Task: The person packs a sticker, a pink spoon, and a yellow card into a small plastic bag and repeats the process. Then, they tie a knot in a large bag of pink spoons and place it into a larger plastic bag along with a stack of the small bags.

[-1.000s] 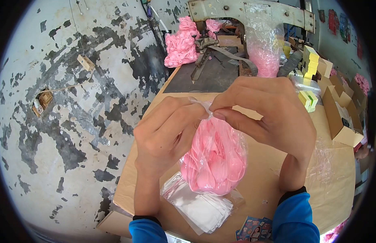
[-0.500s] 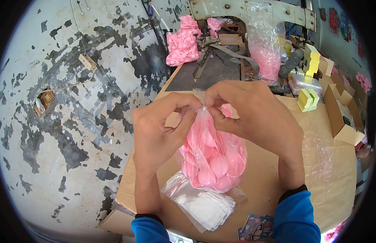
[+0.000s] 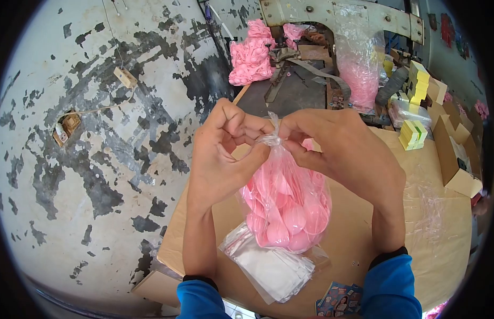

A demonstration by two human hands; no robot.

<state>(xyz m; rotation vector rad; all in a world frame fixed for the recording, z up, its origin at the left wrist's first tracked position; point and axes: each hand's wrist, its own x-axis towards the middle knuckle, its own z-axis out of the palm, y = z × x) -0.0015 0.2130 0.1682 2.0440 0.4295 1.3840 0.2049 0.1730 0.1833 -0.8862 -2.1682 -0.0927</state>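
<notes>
A clear plastic bag (image 3: pixel 286 204) full of pink plastic spoons hangs upright between my hands, its neck twisted into a tight knot-like gather. My left hand (image 3: pixel 220 154) pinches the left side of that neck between thumb and forefinger, the other fingers curled. From the right, my right hand (image 3: pixel 345 154) grips the neck with thumb and fingertips. A short tuft of plastic sticks up between the fingers. Below the filled bag, a stack of flat clear bags (image 3: pixel 271 268) lies on the brown paper-covered table (image 3: pixel 337 239), partly overlapped by it.
Printed cards (image 3: pixel 340 300) lie near my right sleeve. Yellow packets (image 3: pixel 413 134) and an opened cardboard box (image 3: pixel 453 151) stand at the right. Toward the back are a pink heap (image 3: pixel 252 53), a tall bag of pink pieces (image 3: pixel 358 80) and a metal machine frame (image 3: pixel 342 16). A peeling wall (image 3: pixel 98 186) borders the left.
The neck of the bag is gathered more tightly now, with a tuft standing up. My left fingers have shifted and curled higher. The whole view has moved slightly.
</notes>
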